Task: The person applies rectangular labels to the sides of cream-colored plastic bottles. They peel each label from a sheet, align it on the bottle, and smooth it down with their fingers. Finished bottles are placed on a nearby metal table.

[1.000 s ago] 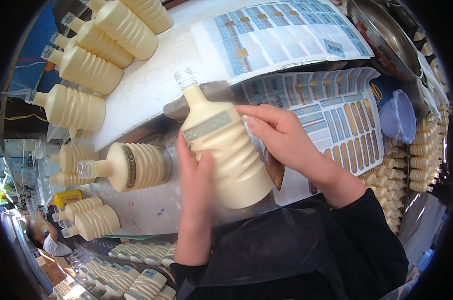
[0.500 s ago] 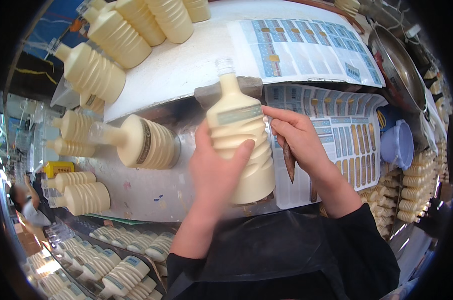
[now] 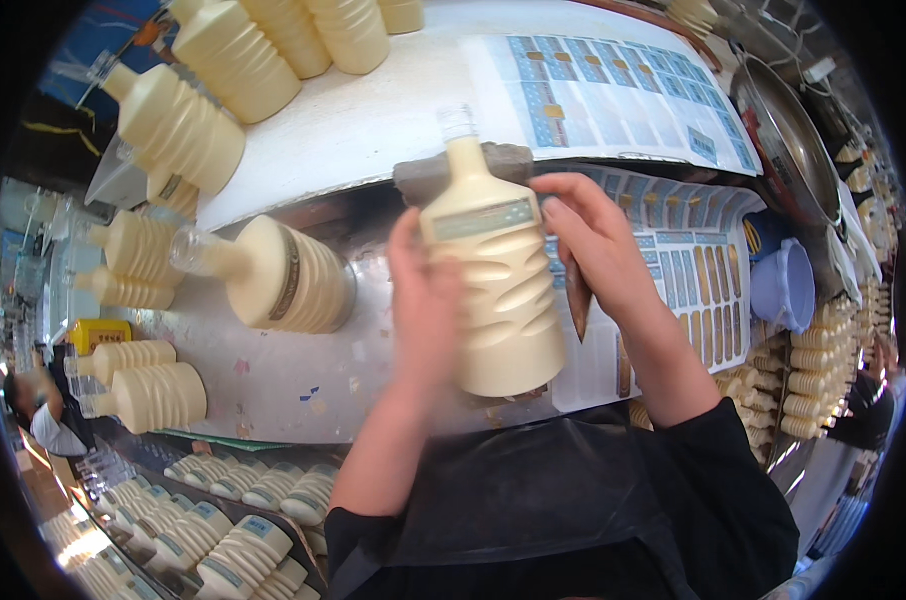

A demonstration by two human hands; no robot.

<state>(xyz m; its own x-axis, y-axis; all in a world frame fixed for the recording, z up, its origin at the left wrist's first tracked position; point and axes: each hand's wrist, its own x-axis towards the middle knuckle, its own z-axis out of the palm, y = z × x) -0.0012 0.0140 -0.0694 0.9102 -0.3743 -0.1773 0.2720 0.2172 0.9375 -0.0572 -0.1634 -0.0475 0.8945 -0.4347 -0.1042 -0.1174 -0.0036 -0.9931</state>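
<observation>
A cream bottle point(image 3: 503, 290) with a clear threaded neck and wavy ridges tilts with its neck over a dark brown block point(image 3: 423, 185). Across its shoulder runs a pale green-blue label strip point(image 3: 485, 219). My left hand point(image 3: 423, 300) is closed round the bottle's left side, its thumb blurred over the front. At the right end of the strip, my right hand point(image 3: 598, 240) touches the bottle's edge with index finger and thumb. Its curled fingers keep a brown pointed blade-like tool point(image 3: 578, 300), point down. Another cream bottle point(image 3: 293, 275) with a dark band lies to the left.
Sheets of blue and gold labels point(image 3: 613, 90) lie on the white raised surface and on a tray point(image 3: 708, 280) at right. A lavender bucket point(image 3: 785, 285) and a metal pan point(image 3: 798, 140) stand beyond. Several cream bottles point(image 3: 168, 395) stand left; labelled ones point(image 3: 243, 555) fill the lower left.
The bottle has shifted slightly right. My left thumb has moved back from its front toward the left edge. My right index finger has bent, the thumb now close beside it at the bottle's edge.
</observation>
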